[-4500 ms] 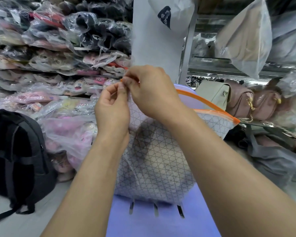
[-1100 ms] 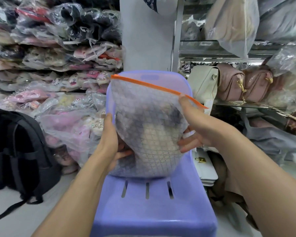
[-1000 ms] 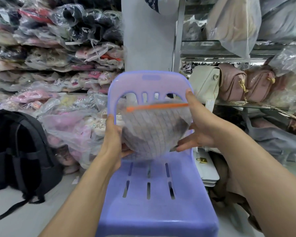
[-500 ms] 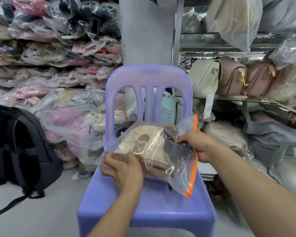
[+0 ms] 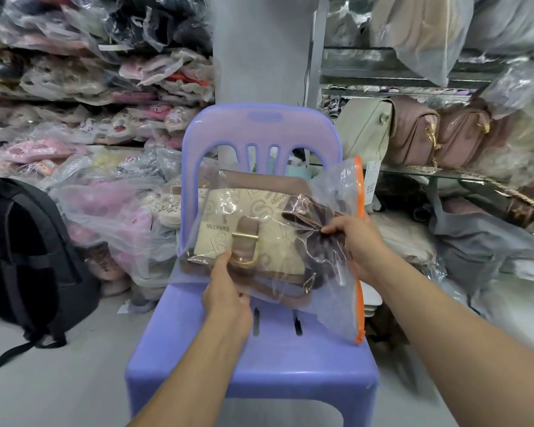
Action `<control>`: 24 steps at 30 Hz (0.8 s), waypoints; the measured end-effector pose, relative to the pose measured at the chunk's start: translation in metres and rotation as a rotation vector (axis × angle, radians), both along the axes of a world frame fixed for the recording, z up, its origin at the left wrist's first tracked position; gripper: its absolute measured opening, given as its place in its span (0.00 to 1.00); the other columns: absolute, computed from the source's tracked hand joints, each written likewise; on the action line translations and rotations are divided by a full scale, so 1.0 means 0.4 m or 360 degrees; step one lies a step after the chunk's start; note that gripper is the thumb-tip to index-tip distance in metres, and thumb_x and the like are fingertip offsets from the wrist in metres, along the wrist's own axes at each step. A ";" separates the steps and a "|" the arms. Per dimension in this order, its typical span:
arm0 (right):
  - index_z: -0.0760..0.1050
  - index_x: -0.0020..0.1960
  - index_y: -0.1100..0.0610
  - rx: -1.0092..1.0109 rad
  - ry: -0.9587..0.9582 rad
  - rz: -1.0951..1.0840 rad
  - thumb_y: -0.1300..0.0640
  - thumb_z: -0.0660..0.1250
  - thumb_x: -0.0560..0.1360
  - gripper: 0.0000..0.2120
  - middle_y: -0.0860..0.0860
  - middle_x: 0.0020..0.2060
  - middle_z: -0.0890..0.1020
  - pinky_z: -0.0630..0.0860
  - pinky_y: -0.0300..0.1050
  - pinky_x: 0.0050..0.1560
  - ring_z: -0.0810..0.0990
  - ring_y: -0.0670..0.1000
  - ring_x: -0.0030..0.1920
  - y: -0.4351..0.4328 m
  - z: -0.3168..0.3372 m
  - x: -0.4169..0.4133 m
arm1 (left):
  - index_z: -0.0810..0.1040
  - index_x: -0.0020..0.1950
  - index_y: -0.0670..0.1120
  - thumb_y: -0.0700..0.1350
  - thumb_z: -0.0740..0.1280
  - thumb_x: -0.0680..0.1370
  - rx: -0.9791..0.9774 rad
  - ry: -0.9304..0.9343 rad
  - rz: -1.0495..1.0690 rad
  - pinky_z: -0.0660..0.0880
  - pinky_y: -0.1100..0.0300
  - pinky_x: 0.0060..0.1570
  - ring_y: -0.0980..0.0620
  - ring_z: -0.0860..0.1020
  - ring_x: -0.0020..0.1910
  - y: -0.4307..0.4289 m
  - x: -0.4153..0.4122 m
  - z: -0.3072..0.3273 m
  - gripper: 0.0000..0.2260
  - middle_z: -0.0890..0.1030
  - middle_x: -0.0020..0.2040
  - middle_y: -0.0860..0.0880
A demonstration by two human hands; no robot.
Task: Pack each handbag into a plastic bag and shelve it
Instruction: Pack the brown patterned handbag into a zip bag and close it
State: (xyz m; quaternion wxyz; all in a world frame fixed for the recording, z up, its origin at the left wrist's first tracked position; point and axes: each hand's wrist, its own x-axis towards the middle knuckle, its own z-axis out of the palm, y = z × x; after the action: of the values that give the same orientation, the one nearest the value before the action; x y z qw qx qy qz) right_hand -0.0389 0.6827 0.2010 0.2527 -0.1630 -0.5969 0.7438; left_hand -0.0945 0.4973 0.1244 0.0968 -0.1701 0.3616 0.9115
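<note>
Now the bag (image 5: 336, 303), upright a second ago, lies over the chair (image 5: 259, 365), handbag (image 5: 253, 229) showing; left hand (image 5: 225, 291) grasps its edge, right hand (image 5: 355, 241) pinches plastic; shelving looks next.

The handbag (image 5: 259, 223) was beige with printed lettering, brown trim and a brown front tab with a gold buckle. A darker strap lay bunched at its right end. It sat inside the clear plastic bag (image 5: 333, 306), whose orange zip strip (image 5: 359, 272) ran down the right edge. Both hands held the package tilted, front up, above the chair (image 5: 259, 365) seat.
</note>
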 end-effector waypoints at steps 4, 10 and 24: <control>0.75 0.49 0.65 -0.0106 -0.0011 0.0055 0.73 0.62 0.67 0.12 0.60 0.33 0.78 0.80 0.46 0.31 0.80 0.58 0.28 -0.005 0.007 0.012 | 0.72 0.71 0.46 0.57 0.79 0.65 0.0308 0.0210 -0.0137 0.80 0.39 0.53 0.41 0.82 0.57 0.015 0.015 0.029 0.38 0.82 0.63 0.41; 0.75 0.49 0.64 -0.0187 0.0021 0.0073 0.57 0.71 0.52 0.26 0.61 0.42 0.76 0.77 0.52 0.44 0.77 0.60 0.40 0.004 -0.008 0.031 | 0.57 0.75 0.54 0.46 0.74 0.77 -0.0026 0.0302 0.0076 0.79 0.36 0.53 0.48 0.83 0.50 0.014 0.015 0.061 0.33 0.79 0.63 0.49; 0.62 0.78 0.45 0.1460 0.0375 -0.0542 0.40 0.74 0.74 0.37 0.42 0.73 0.66 0.60 0.54 0.78 0.61 0.47 0.78 -0.076 0.138 0.020 | 0.70 0.73 0.58 0.48 0.61 0.80 -0.1849 0.1852 0.0020 0.70 0.53 0.69 0.51 0.76 0.67 -0.098 -0.021 0.277 0.21 0.79 0.67 0.55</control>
State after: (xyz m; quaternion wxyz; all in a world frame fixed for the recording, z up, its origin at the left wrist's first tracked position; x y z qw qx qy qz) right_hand -0.0307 0.6523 0.2563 0.4819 -0.0452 -0.7946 0.3665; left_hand -0.1027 0.4581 0.2351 -0.2146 0.3047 0.7672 0.5220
